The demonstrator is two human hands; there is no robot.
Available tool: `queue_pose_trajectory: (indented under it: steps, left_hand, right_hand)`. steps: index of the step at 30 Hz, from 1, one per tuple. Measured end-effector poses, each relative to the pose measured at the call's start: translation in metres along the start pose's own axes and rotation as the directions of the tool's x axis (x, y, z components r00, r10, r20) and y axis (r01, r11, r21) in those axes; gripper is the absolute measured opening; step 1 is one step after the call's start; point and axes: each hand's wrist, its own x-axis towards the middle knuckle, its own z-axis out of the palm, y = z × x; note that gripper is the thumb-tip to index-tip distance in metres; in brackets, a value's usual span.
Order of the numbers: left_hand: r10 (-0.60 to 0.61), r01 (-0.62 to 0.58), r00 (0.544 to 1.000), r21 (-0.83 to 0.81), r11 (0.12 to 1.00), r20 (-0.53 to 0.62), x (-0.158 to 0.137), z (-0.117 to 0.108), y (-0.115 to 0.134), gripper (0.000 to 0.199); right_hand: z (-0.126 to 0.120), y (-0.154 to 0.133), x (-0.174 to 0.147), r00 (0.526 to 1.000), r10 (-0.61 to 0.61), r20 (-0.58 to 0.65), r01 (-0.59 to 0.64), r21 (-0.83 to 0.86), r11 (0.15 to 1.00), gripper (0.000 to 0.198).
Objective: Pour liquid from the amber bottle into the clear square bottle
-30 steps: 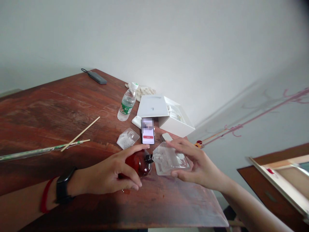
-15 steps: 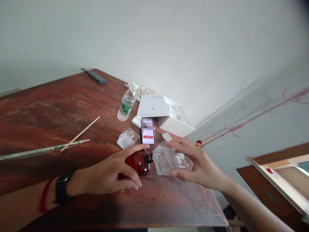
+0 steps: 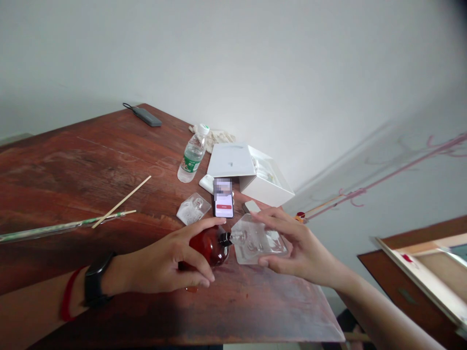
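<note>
Left hand [image 3: 171, 265] wrapped around a round red bottle [image 3: 209, 245], fingers curled over its near side, thumb along the top; the bottle sits on or just above the desk [image 3: 91, 160] near the front right corner. Its dark neck points right, toward a clear flat bottle [image 3: 255, 240] clamped in the right hand [image 3: 295, 248], thumb below, fingers spread over the top. The clear bottle lies on its side, long axis running left to right, mouth facing left. The two openings meet, or nearly so, between the hands; contact cannot be told for certain. The axes line up roughly neck to neck, red bottle left, clear bottle right, each held by the hand on its own side. A black watch [image 3: 95, 284] and red band sit on the left wrist. Farther back: a phone [image 3: 223, 201] with lit screen, a second clear flat bottle [image 3: 192, 209], a water bottle [image 3: 192, 154], and an open white box [image 3: 251, 172]. To the left, a wooden stick [image 3: 122, 201] and a glass rod [image 3: 62, 227] lie well apart from the hands.
</note>
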Motion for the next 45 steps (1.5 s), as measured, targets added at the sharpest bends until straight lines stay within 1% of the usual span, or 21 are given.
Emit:
queue_pose_trajectory:
  steps: [10, 14, 20, 27, 36, 45]
  left_hand:
    - [-0.001, 0.001, 1.0, 0.003, 1.0, -0.001, 0.001, -0.0013, 0.0005, 0.013]
    - [-0.004, 0.005, 1.0, 0.019, 1.0, -0.012, 0.0006, 0.0, 0.0, 0.013]
    - [0.037, -0.036, 0.998, 0.024, 0.999, -0.042, -0.0012, 0.0011, 0.0014, 0.017]
    - [0.007, -0.007, 1.0, 0.031, 1.0, 0.001, -0.0005, -0.0004, 0.0017, 0.017]
    - [-0.037, 0.037, 0.999, -0.004, 0.999, 0.008, -0.0018, 0.0005, -0.0005, 0.016]
    - [-0.048, 0.048, 0.999, -0.029, 0.998, 0.021, 0.0004, 0.001, -0.0056, 0.02]
  right_hand:
    - [-0.0011, 0.0006, 0.0004, 1.0, -0.011, 0.006, 0.011, 0.008, 1.0, 0.073]
    - [-0.0006, 0.0017, -0.0005, 1.0, 0.002, 0.007, -0.002, -0.007, 1.0, 0.073]
    - [0.0002, 0.0038, -0.0014, 1.0, 0.008, 0.014, -0.007, -0.012, 1.0, 0.075]
    - [-0.0011, 0.0028, -0.0019, 1.0, 0.001, 0.01, -0.001, -0.024, 1.0, 0.073]
    - [-0.0004, 0.002, -0.0002, 1.0, -0.004, 0.0, 0.004, -0.036, 0.999, 0.074]
    - [-0.001, 0.0007, -0.0004, 1.0, -0.009, -0.006, 0.009, -0.069, 0.998, 0.075]
